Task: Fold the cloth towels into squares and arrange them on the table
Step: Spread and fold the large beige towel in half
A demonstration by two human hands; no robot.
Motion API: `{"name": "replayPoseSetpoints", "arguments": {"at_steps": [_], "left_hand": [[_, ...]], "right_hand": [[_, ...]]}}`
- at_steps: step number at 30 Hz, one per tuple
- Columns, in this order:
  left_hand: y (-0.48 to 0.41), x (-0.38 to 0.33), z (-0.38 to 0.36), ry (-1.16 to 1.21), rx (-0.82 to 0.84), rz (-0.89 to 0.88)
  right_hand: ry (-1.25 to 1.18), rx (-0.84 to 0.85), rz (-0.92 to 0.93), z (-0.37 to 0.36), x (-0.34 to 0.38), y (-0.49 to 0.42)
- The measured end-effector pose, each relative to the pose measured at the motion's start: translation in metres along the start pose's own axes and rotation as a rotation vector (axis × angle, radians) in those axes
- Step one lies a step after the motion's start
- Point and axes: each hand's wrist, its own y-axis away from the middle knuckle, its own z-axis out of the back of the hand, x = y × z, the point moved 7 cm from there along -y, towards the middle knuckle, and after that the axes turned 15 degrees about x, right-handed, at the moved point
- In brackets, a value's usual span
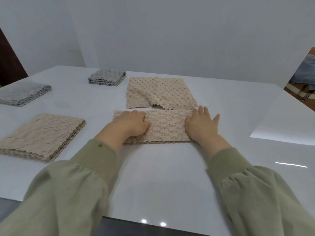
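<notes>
A beige textured towel [166,126], folded into a long strip, lies in the middle of the white table [162,176]. My left hand [131,123] rests flat on its left end, fingers on the cloth. My right hand [201,125] lies flat on its right end with fingers spread. Just behind it lies another beige towel [160,92], spread wider with a rumpled front edge. A folded beige towel [40,135] sits at the left. Two folded grey towels lie further back: one [107,77] in the middle, one [22,92] at the far left.
A white wall stands behind the table. The table's near edge runs across the bottom of the view, its right edge slants past my right sleeve. Some clothing or bags [305,79] show at the far right beyond the table.
</notes>
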Motion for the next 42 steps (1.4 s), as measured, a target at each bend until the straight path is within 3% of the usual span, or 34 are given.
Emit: {"name": "replayPoseSetpoints", "arguments": {"at_steps": [3,5,10,13,15,17,20,23,32,35,39,42], "left_hand": [[0.005,-0.034,0.005,-0.025,-0.224,-0.117],[0.001,-0.044,-0.007,-0.017,-0.188,-0.147],[-0.005,-0.029,-0.013,0.009,-0.148,-0.063],[0.002,-0.031,-0.011,0.020,-0.211,-0.078],[0.008,-0.033,-0.006,0.029,-0.276,-0.103],[0.013,-0.037,0.000,0.039,-0.338,-0.149],[0.020,-0.055,0.003,0.070,-0.373,-0.282],[0.026,-0.087,-0.008,-0.016,-0.289,-0.405],[0.022,-0.105,-0.023,-0.168,-0.226,-0.389],[0.020,-0.105,-0.023,-0.174,-0.230,-0.378],[0.021,-0.106,-0.024,-0.135,-0.203,-0.404],[0.025,-0.095,-0.006,0.170,-0.327,-0.466]], "right_hand": [[0.028,-0.074,0.286,-0.002,0.039,0.007],[0.083,0.034,0.346,-0.015,0.049,0.006],[0.032,0.101,0.311,-0.017,0.038,-0.004],[-0.273,-0.026,0.290,0.001,0.014,-0.006],[-0.484,-0.143,0.147,0.016,-0.022,-0.008],[-0.498,-0.139,0.044,0.019,-0.049,-0.009],[-0.500,-0.030,0.078,0.013,-0.055,-0.012],[-0.495,-0.015,0.126,0.011,-0.051,-0.013],[-0.696,-0.243,0.158,0.025,-0.048,-0.008],[-0.607,-0.289,0.149,0.026,-0.047,-0.009],[-0.257,-0.189,0.066,0.017,-0.042,-0.015],[-0.171,-0.393,0.121,0.034,-0.030,-0.001]]}}
